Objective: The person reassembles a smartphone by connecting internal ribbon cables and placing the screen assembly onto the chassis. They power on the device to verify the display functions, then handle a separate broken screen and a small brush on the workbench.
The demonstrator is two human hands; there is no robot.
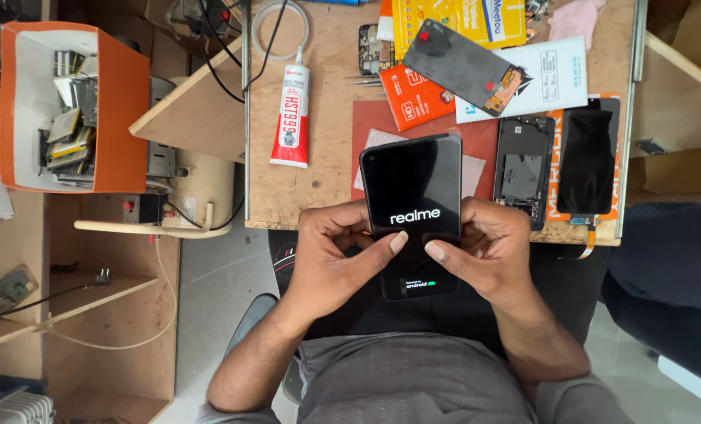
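Seen from the head camera, an orange box (pixel 119 118) with a white inside sits on the shelving at upper left, well apart from the workbench; it is heaped with loose flat parts (pixel 68 133), small boards and metal pieces, too jumbled to tell one from another.

Both hands meet at the near edge of the wooden workbench (pixel 327 157). The left hand (pixel 327 259) is curled around the left side of a black smartphone (pixel 413 212), fingers behind it and thumb laid across the lower front glass. The right hand (pixel 488 251) grips the right edge the same way, its thumb pressed on the glass just beside the left thumb, the two tips nearly touching. Both hands are closed firmly on the phone.

The smartphone is held upright, tilted slightly, its top over the red mat (pixel 366 126) and its bottom over the person's lap. Its screen is lit, black with a white logo in the middle and a small line of marks near the bottom.

On the bench beyond lie a white-and-red glue tube (pixel 291 110), an opened phone frame (pixel 523 169), a dark display panel (pixel 588 157) and a grey back cover (pixel 456 63)
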